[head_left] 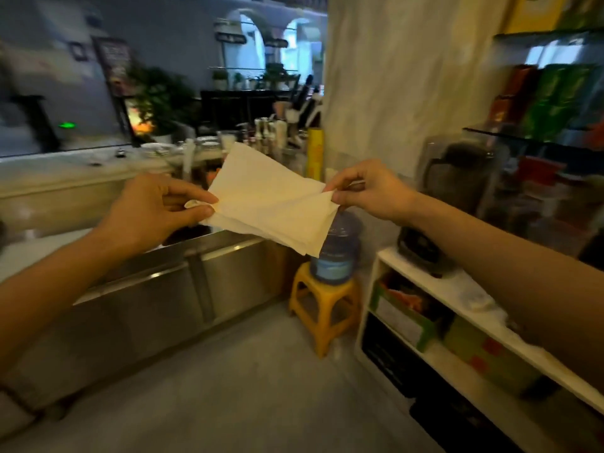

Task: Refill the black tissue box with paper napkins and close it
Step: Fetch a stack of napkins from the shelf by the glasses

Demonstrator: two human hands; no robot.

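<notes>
A few white paper napkins (271,204) hang in the air at chest height, stretched flat between both hands. My left hand (153,207) pinches their left edge between thumb and fingers. My right hand (369,191) pinches the right corner with thumb and forefinger. The napkins overlap loosely and their lower corner droops toward the floor. The black tissue box is not in view.
A stainless steel counter (170,289) runs along the left. A yellow plastic stool (323,305) carries a blue water jug (336,253) ahead. White shelves (457,322) with boxes stand on the right, a dark blender (454,197) on top. Grey floor lies below.
</notes>
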